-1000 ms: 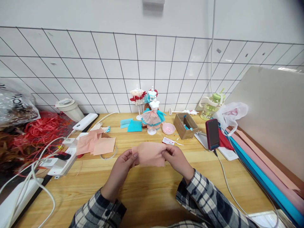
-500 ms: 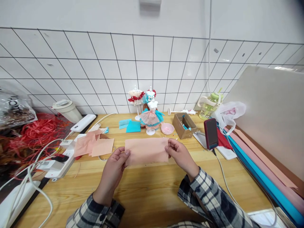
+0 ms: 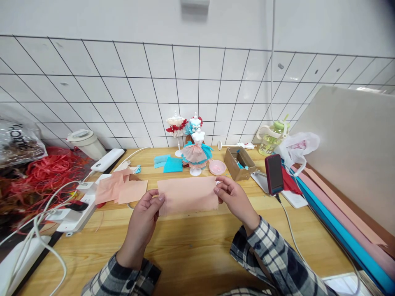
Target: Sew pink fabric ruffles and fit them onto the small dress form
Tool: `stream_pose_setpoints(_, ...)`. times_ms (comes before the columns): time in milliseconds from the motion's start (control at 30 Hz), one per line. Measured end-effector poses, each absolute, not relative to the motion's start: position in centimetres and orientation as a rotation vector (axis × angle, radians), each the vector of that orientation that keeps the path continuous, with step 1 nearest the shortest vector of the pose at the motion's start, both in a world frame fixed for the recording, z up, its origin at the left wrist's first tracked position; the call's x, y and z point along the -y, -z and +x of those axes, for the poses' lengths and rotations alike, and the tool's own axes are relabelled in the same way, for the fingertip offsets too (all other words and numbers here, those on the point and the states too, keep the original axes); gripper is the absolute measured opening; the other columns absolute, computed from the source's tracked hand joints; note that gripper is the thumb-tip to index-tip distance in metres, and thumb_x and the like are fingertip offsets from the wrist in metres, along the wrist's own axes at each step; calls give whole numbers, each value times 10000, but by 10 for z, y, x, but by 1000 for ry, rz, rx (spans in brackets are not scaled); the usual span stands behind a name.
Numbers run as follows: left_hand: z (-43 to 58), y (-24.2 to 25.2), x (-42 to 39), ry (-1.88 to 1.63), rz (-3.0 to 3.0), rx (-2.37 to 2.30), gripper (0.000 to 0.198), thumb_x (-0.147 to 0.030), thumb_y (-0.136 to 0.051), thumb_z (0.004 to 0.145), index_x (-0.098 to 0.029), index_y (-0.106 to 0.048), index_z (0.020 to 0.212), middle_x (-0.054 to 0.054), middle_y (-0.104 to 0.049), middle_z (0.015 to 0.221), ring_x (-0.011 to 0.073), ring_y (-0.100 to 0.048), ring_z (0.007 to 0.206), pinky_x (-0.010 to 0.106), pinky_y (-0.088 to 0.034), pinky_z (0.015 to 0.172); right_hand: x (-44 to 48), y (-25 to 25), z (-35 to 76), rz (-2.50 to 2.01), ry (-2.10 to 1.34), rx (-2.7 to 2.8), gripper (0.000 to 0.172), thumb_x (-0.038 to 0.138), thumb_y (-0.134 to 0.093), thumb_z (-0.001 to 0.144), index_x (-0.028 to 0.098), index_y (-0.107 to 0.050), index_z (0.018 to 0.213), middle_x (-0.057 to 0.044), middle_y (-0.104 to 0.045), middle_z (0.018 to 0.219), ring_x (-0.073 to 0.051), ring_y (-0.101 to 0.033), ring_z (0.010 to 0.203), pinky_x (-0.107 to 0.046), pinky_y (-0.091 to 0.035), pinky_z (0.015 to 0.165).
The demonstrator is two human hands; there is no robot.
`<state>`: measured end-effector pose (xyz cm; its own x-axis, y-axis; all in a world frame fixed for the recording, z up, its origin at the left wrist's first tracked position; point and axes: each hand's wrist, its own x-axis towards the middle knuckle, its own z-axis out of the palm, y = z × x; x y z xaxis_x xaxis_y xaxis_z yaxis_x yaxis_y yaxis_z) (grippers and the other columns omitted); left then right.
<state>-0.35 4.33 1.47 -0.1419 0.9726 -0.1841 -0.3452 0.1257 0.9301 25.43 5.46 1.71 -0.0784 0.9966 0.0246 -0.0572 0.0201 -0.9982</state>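
A peach rectangular sheet is stretched between my hands above the wooden table. My left hand pinches its left edge between thumb and fingers. At the right edge, my right hand grips it the same way. Behind the sheet stands a small white dress form in a peach and blue skirt. More peach pieces lie to the left of my left hand. Folded blue pieces rest beside the dress form.
Two more decorated forms stand near the tiled wall. A pink bowl, a cardboard box and an upright phone are at the right. Power strips, cables and red shredded material crowd the left; coloured rolls line the right edge.
My left hand has shifted slightly left and down, and the peach sheet has moved a little left with it. My right hand still holds the other edge, its fingers slightly repositioned.
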Motion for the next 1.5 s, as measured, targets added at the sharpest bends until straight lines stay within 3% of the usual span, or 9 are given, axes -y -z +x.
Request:
stream_pose_setpoints(267,-6,-15,-43,-1358,787,-1167,401,-359,-830,613,-205,-602,905,-82,-593,604,54,-468,459,133,-310,412,-55,-19,252,-1106,-1285,1264,382,391,-651,771,190,-550,1079,30,-554,721,-87,-484,543,-225,-420,507)
stream_pose_setpoints(500,-18,5,-49,-1284,921,-1289,476,-445,-793,637,-207,-562,977,-59,-614,606,105,-542,500,182,-385,477,-75,5,245,-1301,-1015,1474,334,311,-571,825,187,-589,1134,11,-607,740,-124,-541,602,-248,-423,571)
stream_pose_setpoints(633,-41,35,-52,-1093,1366,-1616,494,-454,-746,665,-193,-555,1038,32,-688,753,243,-668,764,363,-520,711,-90,27,228,-1557,-730,1905,366,199,-537,858,209,-611,1216,-38,-708,896,-179,-632,769,-286,-447,702)
stream_pose_setpoints(733,-54,49,-51,-1049,1952,-1840,411,-394,-647,779,-187,-591,1129,127,-683,1052,314,-618,1033,496,-457,935,-101,38,208,-1534,-567,2164,366,191,-493,907,223,-604,1254,-73,-714,1073,-208,-646,968,-297,-447,821)
stream_pose_setpoints(833,-55,54,-51,-829,2432,-1513,326,-280,-523,873,-225,-633,1175,122,-640,1233,287,-562,1170,471,-409,1032,-112,45,193,-1491,-458,2247,360,247,-463,952,234,-578,1292,-86,-690,1166,-217,-629,1054,-310,-436,890)
stream_pose_setpoints(967,-52,61,-55,-556,2502,-1234,359,-249,-465,908,-282,-645,1216,76,-618,1316,258,-554,1214,436,-433,1035,-113,60,198,-1437,-462,2063,437,324,-480,959,207,-490,1380,-102,-644,1240,-205,-619,1039,-317,-437,915)
stream_pose_setpoints(1167,-53,67,-57,-592,2448,-1331,304,-336,-517,898,-272,-697,1135,85,-689,1192,283,-610,1099,469,-441,986,-73,75,233,-1534,-375,2084,273,263,-469,958,208,-706,1081,-82,-668,946,-206,-570,958,-317,-418,856)
stream_pose_setpoints(1267,-54,66,-55,-557,2489,-1383,307,-373,-548,878,-270,-699,1125,89,-684,1191,297,-598,1096,480,-429,971,-50,72,236,-1502,-298,2243,273,259,-461,961,232,-730,1002,-68,-642,859,-204,-544,883,-322,-395,800)
stream_pose_setpoints(1500,-56,64,-48,-484,2524,-1341,355,-406,-583,848,-290,-661,1175,86,-634,1255,298,-560,1140,466,-409,987,-21,76,222,-1576,-138,2422,315,236,-452,957,188,-634,1208,-93,-656,903,-236,-557,877,-365,-372,775)
